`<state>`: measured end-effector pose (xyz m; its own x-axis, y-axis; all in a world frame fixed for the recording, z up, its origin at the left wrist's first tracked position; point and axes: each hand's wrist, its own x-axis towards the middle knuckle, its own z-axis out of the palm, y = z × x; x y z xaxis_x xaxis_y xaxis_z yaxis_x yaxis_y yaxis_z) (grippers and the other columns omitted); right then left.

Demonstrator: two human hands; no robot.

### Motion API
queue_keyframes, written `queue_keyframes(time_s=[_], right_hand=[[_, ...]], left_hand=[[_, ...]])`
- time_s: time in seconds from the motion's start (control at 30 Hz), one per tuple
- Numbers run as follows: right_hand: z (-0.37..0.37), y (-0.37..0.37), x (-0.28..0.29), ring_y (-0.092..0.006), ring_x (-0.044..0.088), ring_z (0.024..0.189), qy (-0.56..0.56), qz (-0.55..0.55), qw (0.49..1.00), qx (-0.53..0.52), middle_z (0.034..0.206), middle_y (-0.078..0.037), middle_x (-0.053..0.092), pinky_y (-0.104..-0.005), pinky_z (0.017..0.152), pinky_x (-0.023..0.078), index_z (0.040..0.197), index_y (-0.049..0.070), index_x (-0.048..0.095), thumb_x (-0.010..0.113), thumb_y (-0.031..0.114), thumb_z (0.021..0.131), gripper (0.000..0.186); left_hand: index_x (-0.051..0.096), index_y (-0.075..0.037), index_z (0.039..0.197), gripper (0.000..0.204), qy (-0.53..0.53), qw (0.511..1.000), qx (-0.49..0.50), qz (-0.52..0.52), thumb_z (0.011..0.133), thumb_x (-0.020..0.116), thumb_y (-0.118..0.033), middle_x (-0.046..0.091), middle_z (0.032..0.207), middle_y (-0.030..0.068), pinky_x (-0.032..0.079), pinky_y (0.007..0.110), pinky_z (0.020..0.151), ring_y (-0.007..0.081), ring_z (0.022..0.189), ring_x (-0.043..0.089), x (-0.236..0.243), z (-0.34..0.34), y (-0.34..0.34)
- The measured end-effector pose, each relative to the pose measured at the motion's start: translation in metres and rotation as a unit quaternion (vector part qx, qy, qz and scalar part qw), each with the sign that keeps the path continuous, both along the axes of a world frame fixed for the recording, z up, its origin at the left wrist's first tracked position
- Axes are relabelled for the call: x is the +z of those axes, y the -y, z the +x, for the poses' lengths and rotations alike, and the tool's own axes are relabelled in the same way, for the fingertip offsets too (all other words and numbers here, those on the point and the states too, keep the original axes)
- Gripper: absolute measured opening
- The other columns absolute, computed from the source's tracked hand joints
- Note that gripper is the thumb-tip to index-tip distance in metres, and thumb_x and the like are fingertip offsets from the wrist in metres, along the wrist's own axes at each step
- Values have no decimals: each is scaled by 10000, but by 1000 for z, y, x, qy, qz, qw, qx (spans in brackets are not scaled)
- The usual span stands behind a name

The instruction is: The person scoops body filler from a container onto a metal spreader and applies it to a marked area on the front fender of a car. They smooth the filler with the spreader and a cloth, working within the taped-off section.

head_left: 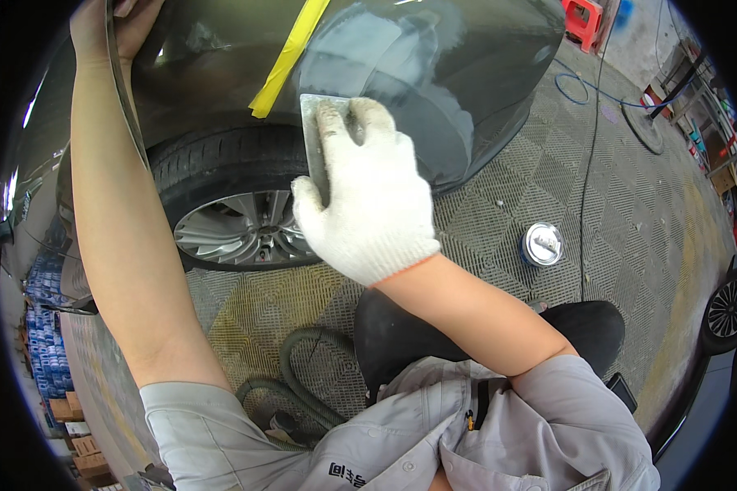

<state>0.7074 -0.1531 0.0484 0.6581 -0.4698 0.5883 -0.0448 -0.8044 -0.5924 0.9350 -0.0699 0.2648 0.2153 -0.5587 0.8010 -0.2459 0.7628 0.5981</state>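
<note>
My right hand (377, 188), in a white knitted glove, grips a flat metal putty spreader (314, 147). Its fingers press along the blade, which rests against the dark car's body (499, 82) just above the wheel arch. Ahead of the glove, a pale grey patch of filler (360, 53) is smeared over the panel. A strip of yellow tape (291, 57) runs down the panel to the left of it. My bare left hand (135, 29) reaches up to the car at the top left, beside a panel edge; its fingers are mostly cut off or hidden.
The tyre (229, 159) with its silver rim sits below the wheel arch. A round metal can (541, 244) stands on the grated floor at right. A grey hose (291, 360) coils near my legs, and a black cable (590, 180) crosses the floor. Far right, another car's wheel (727, 309) shows.
</note>
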Motion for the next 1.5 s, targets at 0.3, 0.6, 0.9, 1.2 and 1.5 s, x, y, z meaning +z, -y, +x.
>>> queue_keyframes(time_s=[0.3,0.6,0.9,1.2,1.5], right_hand=[[-4,82,54,-450,746,1170,25,-3,998,-59,1340,-281,700,-494,1050,597,1352,32,766,627,402,924,582],[7,45,45,-451,709,1088,43,-37,997,-47,1298,-274,647,-526,952,625,1293,12,721,698,340,901,511],[16,1,7,-400,630,1059,38,-65,996,-41,1418,-244,538,-448,752,666,1509,-15,546,811,271,863,756],[-15,27,20,-478,694,1197,62,-11,998,6,1379,-306,638,-534,1014,607,1433,-24,658,744,272,893,623],[-10,100,53,-438,695,1278,0,49,999,-20,1432,-264,672,-460,1152,532,1416,7,733,572,419,945,646]], left_hand=[[555,-80,1075,253,-72,997,27,-4,1211,445,-263,497,593,-18,280,225,357,75,383,415,1,-2,1],[560,-77,1080,257,-35,998,50,18,1214,428,-253,490,605,-13,285,231,368,82,396,414,2,2,-3],[559,-67,1087,255,-10,999,43,15,1213,422,-241,512,613,-5,287,234,370,83,401,424,3,0,-3],[559,-69,1081,263,-20,999,45,9,1213,428,-255,507,607,-11,286,227,365,81,394,422,4,0,-2],[559,-82,1073,276,-31,999,41,12,1214,441,-287,483,594,-21,279,226,360,76,382,405,4,2,-1]])
